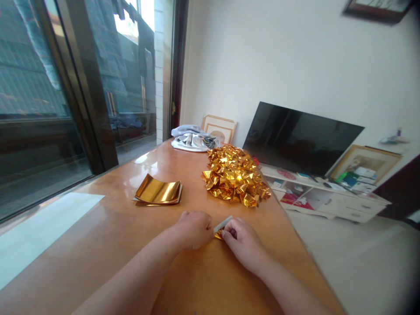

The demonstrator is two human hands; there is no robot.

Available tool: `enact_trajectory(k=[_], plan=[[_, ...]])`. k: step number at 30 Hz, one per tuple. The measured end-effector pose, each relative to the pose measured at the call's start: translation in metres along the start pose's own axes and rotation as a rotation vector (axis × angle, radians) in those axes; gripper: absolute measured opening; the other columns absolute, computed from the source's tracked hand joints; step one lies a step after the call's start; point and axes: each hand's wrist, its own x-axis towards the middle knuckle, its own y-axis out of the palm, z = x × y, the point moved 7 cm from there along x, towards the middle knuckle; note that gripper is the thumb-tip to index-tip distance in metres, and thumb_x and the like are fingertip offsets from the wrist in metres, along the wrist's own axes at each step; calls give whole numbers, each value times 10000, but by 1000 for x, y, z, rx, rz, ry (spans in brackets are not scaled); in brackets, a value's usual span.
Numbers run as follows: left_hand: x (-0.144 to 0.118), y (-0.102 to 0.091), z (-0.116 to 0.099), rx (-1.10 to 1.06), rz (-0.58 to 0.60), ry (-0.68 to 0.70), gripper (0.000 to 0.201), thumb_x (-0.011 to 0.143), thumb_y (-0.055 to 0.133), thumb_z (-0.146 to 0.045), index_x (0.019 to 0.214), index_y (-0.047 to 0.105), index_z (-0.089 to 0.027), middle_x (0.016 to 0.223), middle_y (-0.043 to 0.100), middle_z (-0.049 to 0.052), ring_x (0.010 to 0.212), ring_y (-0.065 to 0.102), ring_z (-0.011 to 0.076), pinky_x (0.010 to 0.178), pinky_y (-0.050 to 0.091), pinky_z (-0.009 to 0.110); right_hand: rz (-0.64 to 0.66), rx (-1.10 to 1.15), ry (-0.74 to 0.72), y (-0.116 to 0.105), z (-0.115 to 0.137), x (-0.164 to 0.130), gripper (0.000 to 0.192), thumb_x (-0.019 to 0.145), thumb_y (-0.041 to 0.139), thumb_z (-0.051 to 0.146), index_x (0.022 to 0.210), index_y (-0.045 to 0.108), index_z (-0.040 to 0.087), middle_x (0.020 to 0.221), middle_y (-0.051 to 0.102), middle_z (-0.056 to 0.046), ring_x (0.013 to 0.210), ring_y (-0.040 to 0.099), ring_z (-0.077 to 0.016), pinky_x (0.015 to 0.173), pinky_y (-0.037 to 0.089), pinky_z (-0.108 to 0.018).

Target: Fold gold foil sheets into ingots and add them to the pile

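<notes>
You are holding a small gold piece [219, 235] low over the near part of the table [108, 236], between your two hands, with its dull grey side partly showing. Your right hand [244, 243] is closing thumb and forefinger on the piece's right end, while the other fingers are curling in behind. Your left hand [196, 229] is curling loosely at the left end, its fingertips hiding from view, so you cannot tell from here whether they are gripping or only touching. The piece is looking like thin metallic paper: probably very light, easily creased, springy along a fold and somewhat slippery on the shiny face. It is likely calling for a light pinch at the edges or folded ends, since pressing on the middle could be crushing it. To the left and farther off, a stack of gold sheets [159, 191] is lying slightly fanned and curling at the edges; to the right, a heap of crumply gold pieces [234, 175] is spreading loose on the tabletop, with no container showing around it. Beyond the table on the right, a white cabinet [344, 211] is holding something red [297, 200] in its open compartment, and its drawers are hiding their contents.
</notes>
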Motion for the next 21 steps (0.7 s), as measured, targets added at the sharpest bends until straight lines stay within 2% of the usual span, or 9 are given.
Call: enact_trajectory(k=[13, 21], plan=[[3, 2, -3, 80, -53, -39, 199, 788, 502, -282, 758, 676, -192, 928, 735, 125, 903, 658, 302, 804, 419, 400, -5, -10, -6, 0, -2, 1, 161, 886, 605, 233, 739, 543, 221, 780, 601, 0, 749, 534, -175, 634, 366, -280], [3, 6, -2, 78, -60, -37, 223, 807, 527, -367, 826, 682, -208, 969, 726, 121, 945, 635, 295, 829, 401, 402, -10, 37, 25, 1, -4, -1, 82, 886, 610, 229, 817, 566, 225, 801, 603, 5, 739, 541, -168, 634, 381, -275]])
